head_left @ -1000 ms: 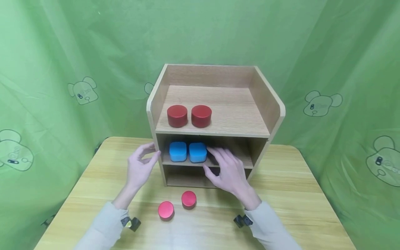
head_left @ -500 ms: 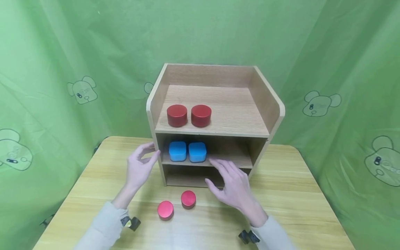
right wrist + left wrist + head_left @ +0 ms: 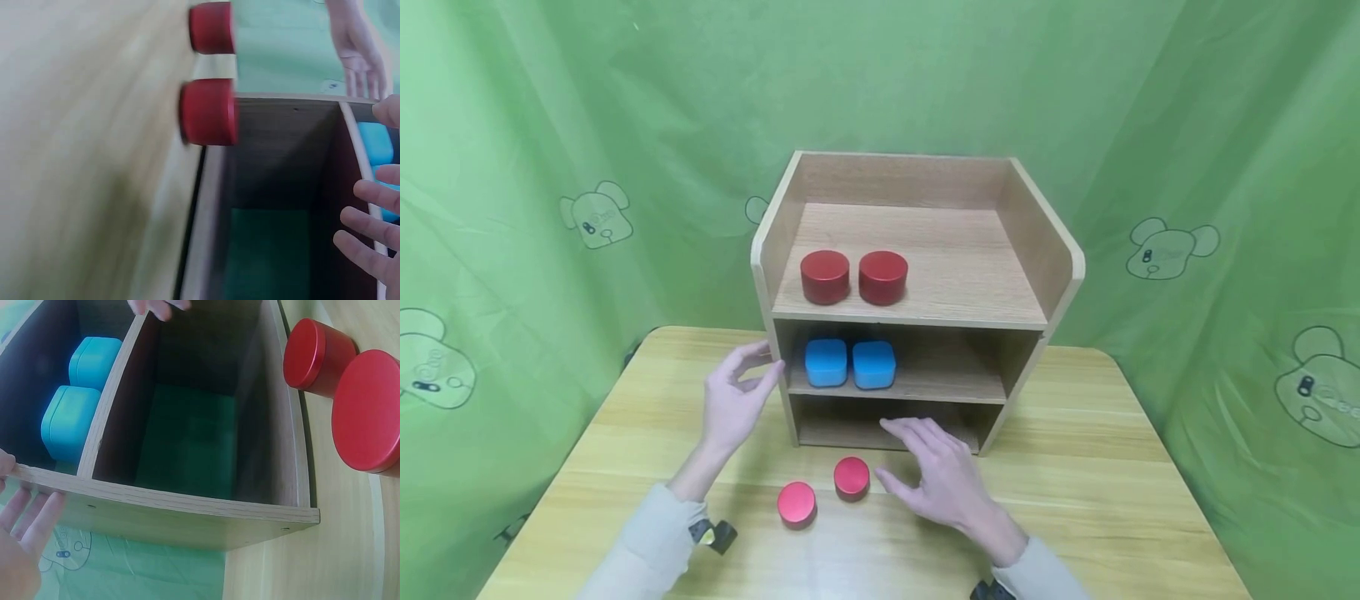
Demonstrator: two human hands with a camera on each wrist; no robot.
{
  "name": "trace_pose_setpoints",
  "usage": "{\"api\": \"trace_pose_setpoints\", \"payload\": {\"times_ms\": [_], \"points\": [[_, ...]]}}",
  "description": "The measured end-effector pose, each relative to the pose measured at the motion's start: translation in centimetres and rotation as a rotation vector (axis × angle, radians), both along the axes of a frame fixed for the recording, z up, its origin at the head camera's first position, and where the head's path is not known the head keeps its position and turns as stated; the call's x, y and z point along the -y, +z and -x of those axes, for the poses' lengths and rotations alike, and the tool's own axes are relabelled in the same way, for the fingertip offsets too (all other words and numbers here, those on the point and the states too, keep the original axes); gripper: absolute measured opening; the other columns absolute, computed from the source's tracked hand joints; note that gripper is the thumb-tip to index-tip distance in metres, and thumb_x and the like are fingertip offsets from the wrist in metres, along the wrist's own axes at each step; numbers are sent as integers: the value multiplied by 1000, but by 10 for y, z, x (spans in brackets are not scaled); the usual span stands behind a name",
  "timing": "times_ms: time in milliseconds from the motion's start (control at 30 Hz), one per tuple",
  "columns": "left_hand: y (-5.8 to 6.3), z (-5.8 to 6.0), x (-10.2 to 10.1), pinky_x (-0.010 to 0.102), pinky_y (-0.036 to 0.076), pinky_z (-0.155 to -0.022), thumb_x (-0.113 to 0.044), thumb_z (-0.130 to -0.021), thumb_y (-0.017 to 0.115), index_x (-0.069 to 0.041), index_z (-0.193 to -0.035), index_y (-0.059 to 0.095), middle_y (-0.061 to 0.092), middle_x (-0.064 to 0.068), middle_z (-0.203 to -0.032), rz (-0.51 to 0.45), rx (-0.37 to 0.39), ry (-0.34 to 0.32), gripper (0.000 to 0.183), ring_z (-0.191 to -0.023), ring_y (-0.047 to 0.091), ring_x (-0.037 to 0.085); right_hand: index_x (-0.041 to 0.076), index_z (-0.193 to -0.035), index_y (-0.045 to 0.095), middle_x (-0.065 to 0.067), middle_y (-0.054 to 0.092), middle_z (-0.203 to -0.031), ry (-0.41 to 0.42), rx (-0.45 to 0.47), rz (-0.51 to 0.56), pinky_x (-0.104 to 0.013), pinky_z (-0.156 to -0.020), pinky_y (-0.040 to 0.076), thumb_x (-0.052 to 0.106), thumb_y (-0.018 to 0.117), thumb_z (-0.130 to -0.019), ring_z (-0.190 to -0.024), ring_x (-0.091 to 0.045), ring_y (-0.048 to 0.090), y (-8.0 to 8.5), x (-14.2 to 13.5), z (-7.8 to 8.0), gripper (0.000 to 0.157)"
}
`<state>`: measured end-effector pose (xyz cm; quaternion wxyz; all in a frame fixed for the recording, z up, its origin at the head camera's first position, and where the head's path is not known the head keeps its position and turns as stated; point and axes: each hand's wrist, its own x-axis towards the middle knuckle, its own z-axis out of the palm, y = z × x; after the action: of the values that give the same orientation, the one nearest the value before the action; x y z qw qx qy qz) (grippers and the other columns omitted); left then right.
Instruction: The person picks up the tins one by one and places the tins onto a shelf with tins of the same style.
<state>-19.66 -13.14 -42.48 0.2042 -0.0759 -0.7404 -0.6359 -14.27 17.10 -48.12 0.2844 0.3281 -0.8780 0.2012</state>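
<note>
A small wooden shelf [image 3: 962,267] with an upper deck and two compartments stands on the table. My left hand [image 3: 733,404] holds its left side panel, thumb at the front edge and fingers [image 3: 41,524] along the outside. Lowered in front of the bottom compartment, my right hand [image 3: 942,479] has its fingers spread and holds nothing. Its thumb is close to a small red round tin [image 3: 852,478] on the table. Another small red tin [image 3: 797,504] lies nearer to me, further left. Two blue rounded-square boxes [image 3: 827,362] sit side by side at the left of the middle compartment.
Two larger red round tins [image 3: 825,277] stand on the upper deck, towards the left front. The light wood table [image 3: 1075,467] runs out on both sides of the shelf. A green curtain [image 3: 700,125] with printed mouse heads hangs behind and at the sides.
My right hand has come away from the right-hand blue box and moved down towards the small red tins. The left hand stays on the side panel.
</note>
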Motion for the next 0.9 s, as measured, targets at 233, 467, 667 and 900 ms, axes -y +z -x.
{"api": "trace_pose_setpoints", "payload": {"times_ms": [233,467,667,900], "points": [[-1,1,0,16,65,-84,6,-91,75,6,-127,67,72,27,-127,-3,-7,2,37,-101,68,-10,17,-141,65,-1,74,-133,-6,171,-66,-45,-95,68,54,78,-88,-121,-22,70,-16,3,-1,66],[-1,1,1,15,65,-84,5,-91,75,6,-127,67,72,27,-127,9,-6,5,37,-101,67,-11,18,-143,64,-2,71,-139,-13,354,-128,-55,-100,65,61,74,-90,-128,-27,67,-30,8,2,69],[-3,2,2,16,66,-84,4,-92,76,4,-128,68,72,25,-128,12,-3,-2,37,-102,68,-10,22,-142,64,0,70,-139,-17,469,-183,-62,-106,59,70,72,-88,-131,-32,65,-42,12,8,72],[-3,2,1,15,65,-83,4,-92,76,5,-128,67,72,26,-128,11,-7,0,37,-101,67,-10,22,-143,63,-2,70,-140,-14,497,-250,-57,-105,61,67,74,-87,-129,-29,66,-48,19,14,73]]}}
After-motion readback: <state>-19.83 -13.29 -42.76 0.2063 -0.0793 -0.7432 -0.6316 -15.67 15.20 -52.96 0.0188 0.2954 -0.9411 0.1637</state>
